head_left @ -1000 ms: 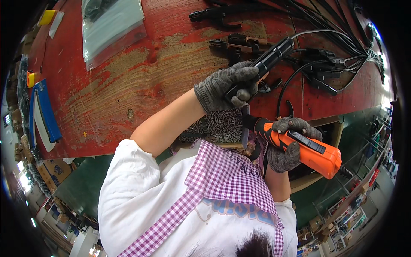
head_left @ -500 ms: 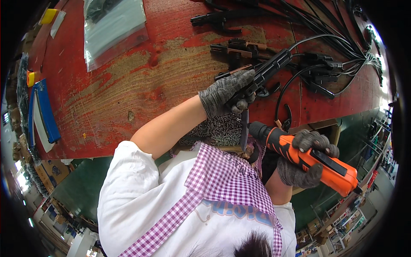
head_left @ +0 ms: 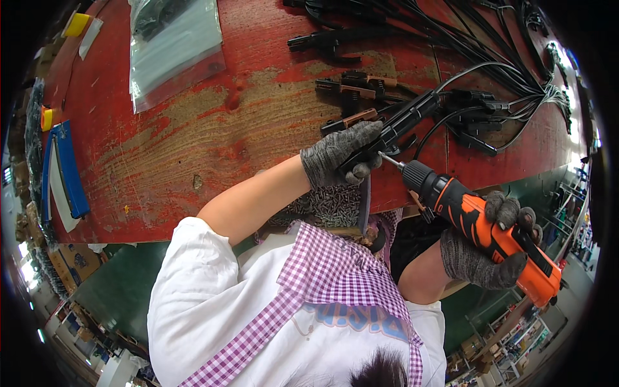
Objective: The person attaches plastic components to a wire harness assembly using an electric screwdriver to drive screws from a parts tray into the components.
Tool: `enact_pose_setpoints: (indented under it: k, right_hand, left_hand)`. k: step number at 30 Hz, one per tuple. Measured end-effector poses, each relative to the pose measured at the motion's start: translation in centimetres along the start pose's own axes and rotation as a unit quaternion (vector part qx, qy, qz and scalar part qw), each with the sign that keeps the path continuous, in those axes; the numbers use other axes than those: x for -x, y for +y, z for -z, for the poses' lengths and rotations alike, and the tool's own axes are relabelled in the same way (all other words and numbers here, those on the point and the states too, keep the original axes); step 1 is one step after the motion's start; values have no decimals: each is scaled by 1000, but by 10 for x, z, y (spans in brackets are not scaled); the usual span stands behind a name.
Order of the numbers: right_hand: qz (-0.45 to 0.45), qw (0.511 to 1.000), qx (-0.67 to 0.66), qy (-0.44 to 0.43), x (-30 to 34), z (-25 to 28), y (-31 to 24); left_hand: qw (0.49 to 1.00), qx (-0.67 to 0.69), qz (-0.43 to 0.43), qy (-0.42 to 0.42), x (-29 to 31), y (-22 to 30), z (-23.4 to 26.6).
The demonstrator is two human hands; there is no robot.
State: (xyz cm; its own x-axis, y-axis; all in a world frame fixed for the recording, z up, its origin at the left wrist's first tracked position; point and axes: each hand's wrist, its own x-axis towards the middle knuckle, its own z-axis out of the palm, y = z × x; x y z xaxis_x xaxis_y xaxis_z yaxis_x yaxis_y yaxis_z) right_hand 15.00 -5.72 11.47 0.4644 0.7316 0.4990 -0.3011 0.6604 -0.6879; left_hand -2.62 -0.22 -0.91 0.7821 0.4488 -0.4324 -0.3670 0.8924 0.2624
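Note:
My left hand (head_left: 340, 153), in a dark grey knit glove, is closed around a black plastic electrode holder (head_left: 407, 121) with a cable at its far end. In my right hand (head_left: 478, 259), gloved alike, is an orange and black cordless screwdriver (head_left: 469, 213). It points up and to the left. Its thin metal bit (head_left: 391, 160) reaches the near side of the electrode holder, beside my left fingertips; the exact contact point is too small to tell. Below my left hand, a box of small screws (head_left: 365, 201) sits at the table's near edge, partly hidden by my forearm.
More electrode holders (head_left: 361, 87) with copper-coloured jaws lie beyond my hands on the worn red table (head_left: 258, 122). Black cables (head_left: 477, 45) run to the far right. A clear plastic bag (head_left: 177, 55) lies at the far left, a blue strip-like piece (head_left: 69, 171) at the left edge.
The screwdriver has moved right and slightly down and tilted more steeply, its bit now showing at the electrode holder. My left hand and the holder have shifted slightly.

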Motion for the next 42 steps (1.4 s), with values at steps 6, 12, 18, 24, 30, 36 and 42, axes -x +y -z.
enact_pose_setpoints:
  k: [6, 12, 18, 24, 30, 36, 42]
  right_hand:
    - [-25, 1000, -5, 8, 3, 1, 7]
    - [-17, 1000, -8, -5, 0, -3, 2]
    - [-9, 1000, 0, 7, 4, -7, 9]
    - [-7, 1000, 6, 20, 2, -5, 3]
    - [7, 999, 24, 23, 2, -6, 6]
    - [-4, 1000, 14, 1, 2, -4, 10]
    - [3, 997, 55, -46, 3, -14, 12]
  left_hand:
    - [999, -33, 2, 7, -2, 0, -3]
    - [1000, -23, 21, -2, -6, -2, -1]
    - [1000, -3, 16, 12, -2, -2, 0]
    - [999, 17, 33, -25, -6, -2, -2]
    - [1000, -22, -2, -8, 1, 4, -7]
    - [1000, -16, 9, 4, 0, 4, -7]
    - [999, 0, 15, 38, -2, 0, -5]
